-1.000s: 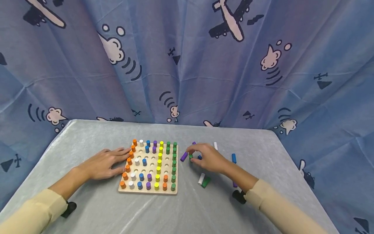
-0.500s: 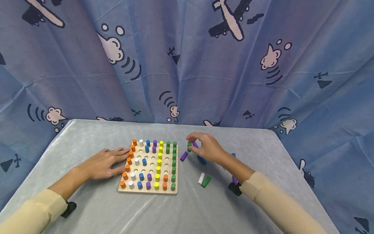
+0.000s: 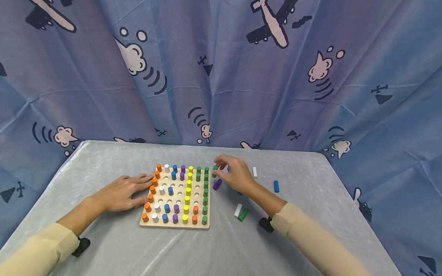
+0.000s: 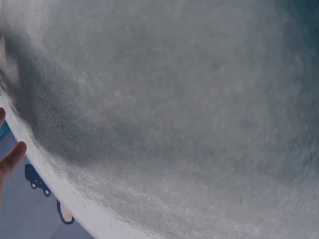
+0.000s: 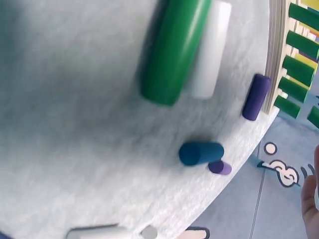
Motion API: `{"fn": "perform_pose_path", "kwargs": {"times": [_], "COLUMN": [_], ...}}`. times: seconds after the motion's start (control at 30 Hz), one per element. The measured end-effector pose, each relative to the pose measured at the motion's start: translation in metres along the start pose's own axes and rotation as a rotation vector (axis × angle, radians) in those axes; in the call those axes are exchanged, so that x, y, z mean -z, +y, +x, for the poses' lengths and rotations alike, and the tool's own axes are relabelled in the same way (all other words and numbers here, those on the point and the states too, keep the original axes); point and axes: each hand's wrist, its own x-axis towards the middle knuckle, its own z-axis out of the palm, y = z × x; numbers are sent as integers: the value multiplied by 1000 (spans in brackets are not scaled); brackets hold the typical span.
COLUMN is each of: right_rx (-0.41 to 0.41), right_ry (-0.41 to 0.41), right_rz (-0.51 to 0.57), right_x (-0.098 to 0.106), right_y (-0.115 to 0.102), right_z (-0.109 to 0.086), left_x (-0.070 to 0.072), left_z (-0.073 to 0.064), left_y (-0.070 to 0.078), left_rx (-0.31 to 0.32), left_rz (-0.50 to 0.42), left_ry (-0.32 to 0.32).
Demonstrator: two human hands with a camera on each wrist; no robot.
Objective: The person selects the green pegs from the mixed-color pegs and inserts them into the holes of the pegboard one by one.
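Note:
A wooden pegboard (image 3: 172, 226) with rows of coloured pegs lies left of centre in the head view. My left hand (image 3: 126, 193) lies flat, fingers spread, against the board's left edge. Just past the board's back right corner, my right hand (image 3: 236, 175) pinches an upright green peg (image 3: 215, 171) between thumb and fingers. In the right wrist view, only a few right-hand fingertips (image 5: 309, 196) enter at the right edge. Below the right hand lies a purple peg (image 3: 217, 184), close to the board. The left wrist view catches two left fingertips (image 4: 17, 152).
Loose pegs lie right of the board: a white peg (image 3: 238, 210) beside a green peg (image 3: 243, 214), another white peg (image 3: 254, 172) and a blue peg (image 3: 276, 186). A second blue peg (image 5: 199, 153) is mostly behind the right hand. A patterned curtain (image 3: 221, 76) hangs behind the table (image 3: 114, 245).
My right hand has lifted the green peg from among the loose pegs and carried it back and left to the board's right side. The left hand stays in place.

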Motion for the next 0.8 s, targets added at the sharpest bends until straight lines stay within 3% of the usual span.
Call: {"fn": "perform_pose_path", "kwargs": {"times": [0.33, 0.6, 0.8], "right_rx": [22, 88, 46], "right_ry": [16, -32, -113], "right_rz": [15, 70, 78], "right_x": [-17, -32, -38], "right_y": [-14, -20, -24], "right_z": [6, 6, 6], "left_x": [-1, -1, -1], "left_z": [0, 0, 0], "left_y": [-1, -1, -1], "left_rx": [-10, -7, -12], "left_rz": [-9, -12, -2], "left_ry": [11, 8, 13]}}
